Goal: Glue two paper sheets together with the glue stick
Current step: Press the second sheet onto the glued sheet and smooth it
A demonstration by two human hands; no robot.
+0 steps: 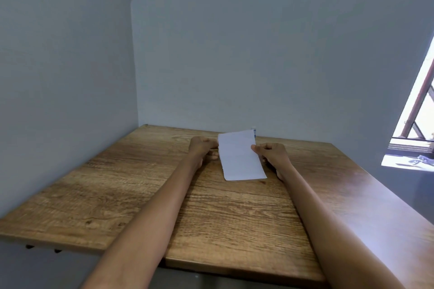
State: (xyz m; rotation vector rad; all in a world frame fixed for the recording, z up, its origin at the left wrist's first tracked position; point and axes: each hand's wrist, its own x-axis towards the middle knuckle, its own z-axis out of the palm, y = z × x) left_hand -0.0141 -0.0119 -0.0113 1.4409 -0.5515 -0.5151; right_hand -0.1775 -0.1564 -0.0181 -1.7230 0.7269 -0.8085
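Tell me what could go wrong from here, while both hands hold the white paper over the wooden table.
1. The left hand and right hand pinch only the side edges of the white rectangular paper, so it may crease or slip out of line.
2. The small glue stick stands close behind the paper, mostly hidden; the paper could knock it over on the brown wooden table.

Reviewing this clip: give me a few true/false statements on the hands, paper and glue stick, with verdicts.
1. Both hands hold the paper. True: left hand and right hand pinch its side edges.
2. The glue stick is in the right hand. False: it stands behind the paper, mostly hidden.
3. The table is wooden. True.
4. The paper is crumpled into a ball. False: it is flat.
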